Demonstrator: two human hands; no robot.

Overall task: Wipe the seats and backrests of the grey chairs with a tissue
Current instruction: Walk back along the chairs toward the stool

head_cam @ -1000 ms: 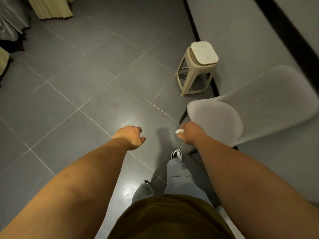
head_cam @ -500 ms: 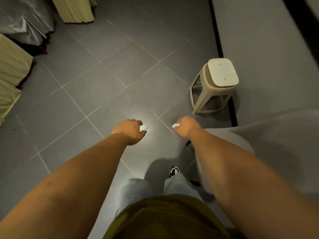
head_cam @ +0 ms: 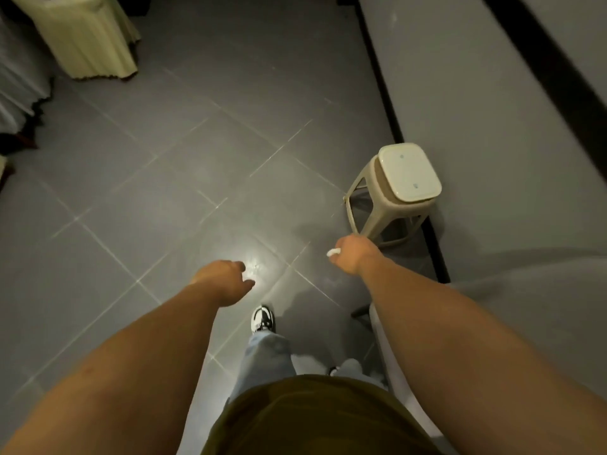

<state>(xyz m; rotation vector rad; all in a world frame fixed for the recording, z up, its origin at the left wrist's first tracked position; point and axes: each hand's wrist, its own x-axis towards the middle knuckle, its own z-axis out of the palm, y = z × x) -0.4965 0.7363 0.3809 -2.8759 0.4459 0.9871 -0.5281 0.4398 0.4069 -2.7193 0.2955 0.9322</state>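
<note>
Grey moulded chair (head_cam: 525, 290) sits at the lower right edge, mostly behind the right hand (head_cam: 353, 254), whose grip pinches a small white tissue (head_cam: 332, 252). Left hand (head_cam: 226, 280) hangs loose, empty. Tiny wad could easily slip out.

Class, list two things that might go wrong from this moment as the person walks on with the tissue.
1. The stool stands close ahead of the right hand; an arm or leg may knock it.
2. Only a small bit of tissue shows in that hand; it might slip out.
</note>
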